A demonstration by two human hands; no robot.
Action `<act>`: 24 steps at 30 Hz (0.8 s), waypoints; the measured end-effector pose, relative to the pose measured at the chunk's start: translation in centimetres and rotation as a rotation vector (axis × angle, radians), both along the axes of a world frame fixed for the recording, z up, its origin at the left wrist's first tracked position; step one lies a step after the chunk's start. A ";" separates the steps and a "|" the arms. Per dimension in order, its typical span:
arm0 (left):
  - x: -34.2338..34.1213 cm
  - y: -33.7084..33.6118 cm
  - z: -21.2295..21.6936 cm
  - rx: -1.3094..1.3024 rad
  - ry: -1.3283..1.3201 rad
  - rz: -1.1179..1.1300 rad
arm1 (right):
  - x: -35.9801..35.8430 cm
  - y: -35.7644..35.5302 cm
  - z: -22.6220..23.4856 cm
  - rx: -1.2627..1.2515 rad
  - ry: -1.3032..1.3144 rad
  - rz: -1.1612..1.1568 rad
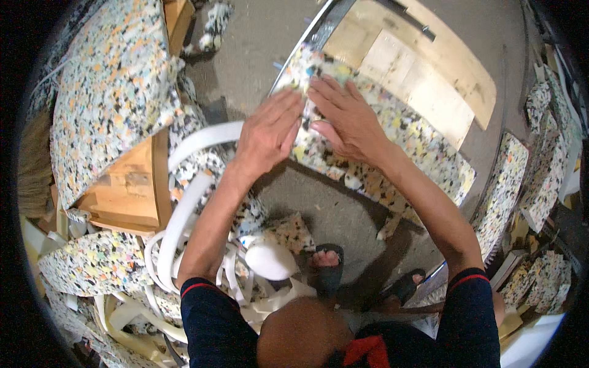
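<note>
Resting left hand (267,132) and right hand (350,119) flat on foam (423,136), grips clamping nothing, I'm seeing it lying along the near side of the wood (423,76); far wood is still showing bare.

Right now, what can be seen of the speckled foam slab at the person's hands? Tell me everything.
The foam slab is long and thick, mottled cream, black and yellow, and looks like bonded scraps. It lies broad face up, slanting from upper left to lower right, alongside pale wooden boards. Its near side looks ragged. The right hand appears to rest flat on its left end; the left hand is at its left edge, contact unclear.
</note>
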State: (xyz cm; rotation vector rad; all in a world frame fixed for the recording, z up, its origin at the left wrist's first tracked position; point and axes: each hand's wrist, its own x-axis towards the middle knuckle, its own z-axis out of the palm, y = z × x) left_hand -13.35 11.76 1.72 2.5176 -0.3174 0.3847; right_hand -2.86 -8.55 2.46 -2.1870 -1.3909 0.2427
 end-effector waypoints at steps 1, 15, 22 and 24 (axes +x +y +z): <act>-0.4 0.1 -0.4 0.064 0.010 0.042 | -0.6 0.7 -0.5 -0.070 0.045 0.049; -1.0 0.0 -2.1 0.349 0.147 0.128 | 2.2 2.1 2.3 0.189 0.027 -0.119; -1.9 -0.6 -3.4 0.274 0.108 0.190 | 3.6 6.1 1.0 0.174 -0.655 -0.452; -1.6 -0.8 -3.2 0.271 0.094 0.177 | 2.0 6.3 -1.4 -0.165 -0.407 -0.437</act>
